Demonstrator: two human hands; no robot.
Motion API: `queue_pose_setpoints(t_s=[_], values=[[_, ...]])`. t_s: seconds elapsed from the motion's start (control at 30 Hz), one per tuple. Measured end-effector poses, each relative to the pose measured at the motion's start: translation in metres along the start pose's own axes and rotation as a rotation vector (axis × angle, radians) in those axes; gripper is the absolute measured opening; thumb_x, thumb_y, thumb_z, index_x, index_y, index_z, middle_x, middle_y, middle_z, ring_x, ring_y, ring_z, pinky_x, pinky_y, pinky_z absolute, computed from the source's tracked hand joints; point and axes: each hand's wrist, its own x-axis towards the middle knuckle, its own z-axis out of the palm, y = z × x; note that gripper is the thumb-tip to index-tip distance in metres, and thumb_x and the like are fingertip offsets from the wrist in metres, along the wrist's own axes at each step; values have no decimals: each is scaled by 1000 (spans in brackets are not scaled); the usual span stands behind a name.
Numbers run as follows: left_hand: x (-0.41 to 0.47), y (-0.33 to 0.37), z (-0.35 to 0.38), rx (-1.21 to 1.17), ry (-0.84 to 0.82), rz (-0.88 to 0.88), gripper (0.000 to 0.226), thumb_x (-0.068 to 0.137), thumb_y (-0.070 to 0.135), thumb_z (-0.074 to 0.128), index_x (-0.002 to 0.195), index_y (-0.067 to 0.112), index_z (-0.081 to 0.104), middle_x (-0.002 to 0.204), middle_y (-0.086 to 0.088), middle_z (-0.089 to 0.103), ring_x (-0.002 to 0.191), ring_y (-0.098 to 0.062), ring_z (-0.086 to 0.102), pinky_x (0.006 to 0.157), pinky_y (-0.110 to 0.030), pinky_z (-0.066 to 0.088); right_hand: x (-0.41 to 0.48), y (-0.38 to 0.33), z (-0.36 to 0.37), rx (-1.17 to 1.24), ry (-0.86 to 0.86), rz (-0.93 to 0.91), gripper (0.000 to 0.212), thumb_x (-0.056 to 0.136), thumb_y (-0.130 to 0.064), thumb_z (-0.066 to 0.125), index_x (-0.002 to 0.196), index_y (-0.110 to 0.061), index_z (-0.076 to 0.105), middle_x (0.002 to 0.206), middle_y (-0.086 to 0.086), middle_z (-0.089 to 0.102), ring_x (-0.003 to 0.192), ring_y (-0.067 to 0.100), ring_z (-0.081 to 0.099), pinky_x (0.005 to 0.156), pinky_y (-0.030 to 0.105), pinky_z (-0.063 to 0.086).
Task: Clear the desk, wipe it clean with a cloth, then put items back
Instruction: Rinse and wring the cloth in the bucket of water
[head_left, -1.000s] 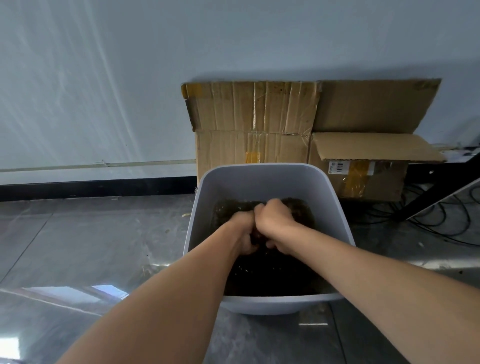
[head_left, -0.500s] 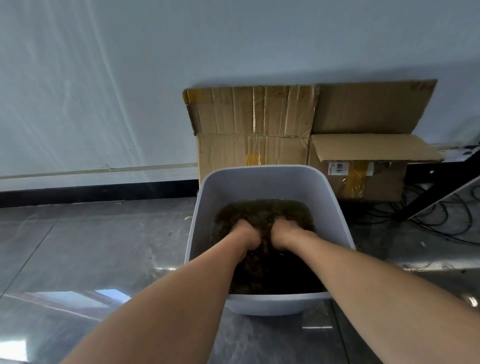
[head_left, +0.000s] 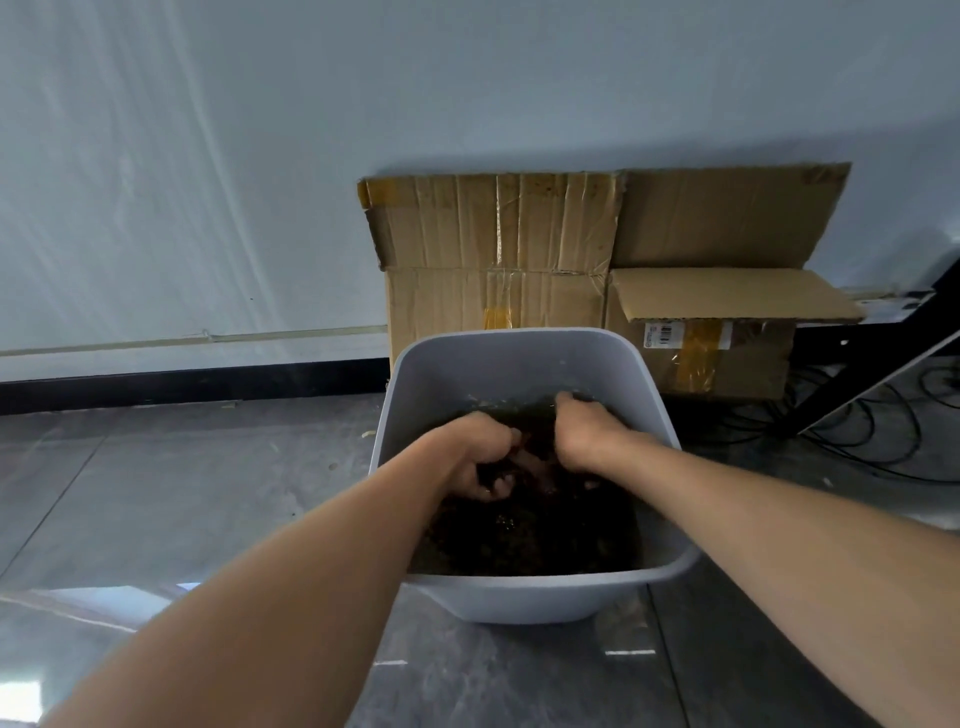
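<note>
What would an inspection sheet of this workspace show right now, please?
Surface: glossy grey floor, a few scraps near the wall.
Job's things: grey tub on the floor, holding dark water; desk not in view.
Clutter: one cardboard box and a second box behind the tub.
Hands: left hand curled round something dark, likely the cloth; right hand fingers underwater, grip hidden.
Cables: black cables loose on the floor at right, by a black frame.
Surroundings: pale wall, black skirting.
</note>
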Motion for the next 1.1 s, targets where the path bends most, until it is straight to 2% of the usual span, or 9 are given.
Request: queue_pose_setpoints(t_s=[0.07,0.13,0.23,0.37,0.57,0.7,0.87,1.0,1.1], values=[[-3,3,-13,471,97,151,16,101,13,43,106,14,58,98,-7,63,75,-20,59,60,-28,53,0,4,-6,-133,-59,-60,42,98,-5,50,139,-7,41,154,25,18,126,38,44,105,42,43],[-7,8,-24,781,109,207,26,97,22,51,120,11,60,121,-9,62,105,-25,59,93,-34,49,-1,3,-9,-157,-146,-121,37,104,-25,47,134,-3,46,157,26,7,132,38,40,116,43,31],[-8,15,-28,1026,22,167,58,90,39,62,139,12,47,137,-9,50,119,-28,53,103,-37,44,-5,3,-13,-255,-283,-196,61,98,-55,48,136,-8,46,155,16,17,125,33,47,112,44,36],[8,1,-19,1129,4,209,114,78,36,78,158,28,-3,156,-10,35,136,-36,42,110,-50,41,-4,8,-3,-315,-320,-284,57,95,-43,61,140,-13,45,143,9,41,119,29,52,106,40,44],[17,-28,-7,1208,52,243,30,93,16,62,122,8,58,124,-15,62,111,-32,59,94,-39,48,-8,7,15,-393,-354,-226,56,97,-12,55,149,-12,34,146,15,45,130,32,48,108,41,42],[12,-24,-12,955,-6,103,26,97,25,53,117,10,59,124,-13,62,110,-30,59,98,-41,49,-2,7,9,-135,-323,-122,21,99,-18,49,118,-10,56,127,16,59,111,30,59,99,43,50],[-4,-7,-11,-10,-218,-174,43,103,39,38,115,6,61,90,-15,73,91,-33,71,83,-42,57,-7,-5,-13,687,-358,198,13,102,-18,47,108,-9,54,91,14,62,62,20,58,52,30,51],[-20,1,-17,-378,-439,-22,39,98,17,48,134,0,52,122,-27,65,112,-40,65,89,-52,57,-23,-9,-16,909,-365,225,21,103,-28,43,109,-15,59,92,9,67,73,22,63,62,30,47],[-32,4,-13,-348,-422,137,36,93,4,61,129,4,56,118,-23,68,107,-37,68,89,-47,56,-31,-8,-22,1116,-512,158,41,103,-48,33,110,-20,62,109,10,69,100,25,63,85,36,48]])
